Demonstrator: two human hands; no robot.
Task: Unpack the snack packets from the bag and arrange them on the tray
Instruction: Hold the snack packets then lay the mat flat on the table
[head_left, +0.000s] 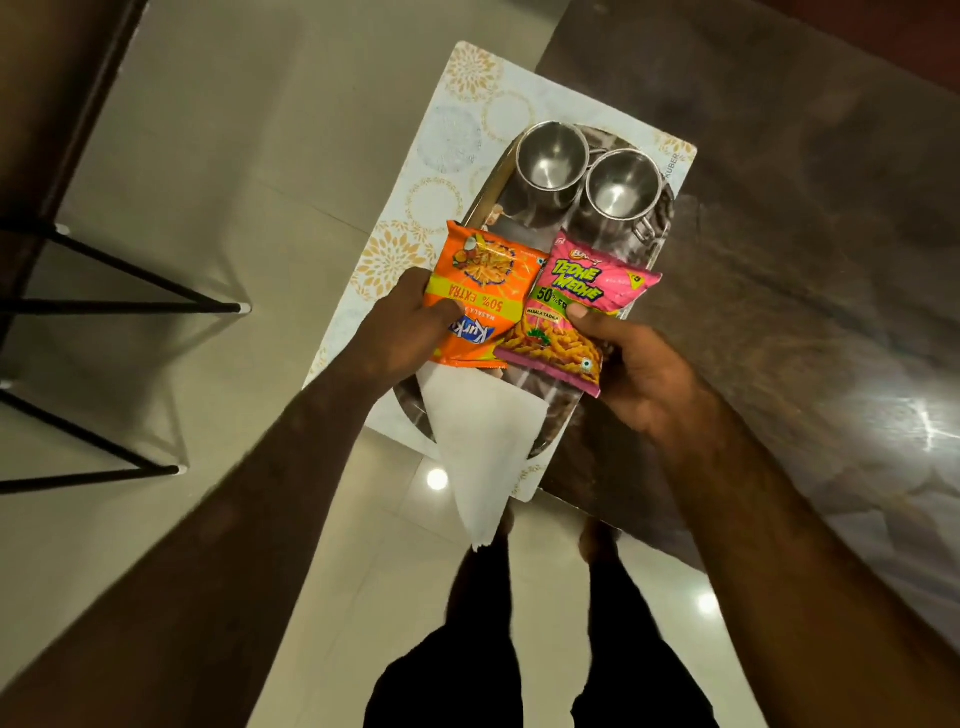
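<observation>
Over the middle of the oval steel tray (545, 228), two snack packets are held side by side, edges overlapping.

- Orange foil snack packet (483, 291): on the left, print upside down to the viewer. Left hand (400, 332) grasps its left edge, thumb on the printed face; the other fingers are hidden beneath.
- Pink foil snack packet (576, 306): on the right, print upright. Right hand (639, 374) pinches its near right part, thumb on top, fingers curled under.
- Whether either packet touches the tray cannot be told.
- Flat white paper bag (488, 441): under the packets at the tray's near end, tapering past the near rim.
- Two shiny steel cups (551, 158) (622, 183): upright, close together at the tray's far end.
- Tray sits on a pale placemat with gold floral rings (457, 156), which lies on the left edge of a dark glossy worktop (779, 234).
- Black metal stool legs (119, 306) stand at far left on the pale tiled floor (234, 156).
</observation>
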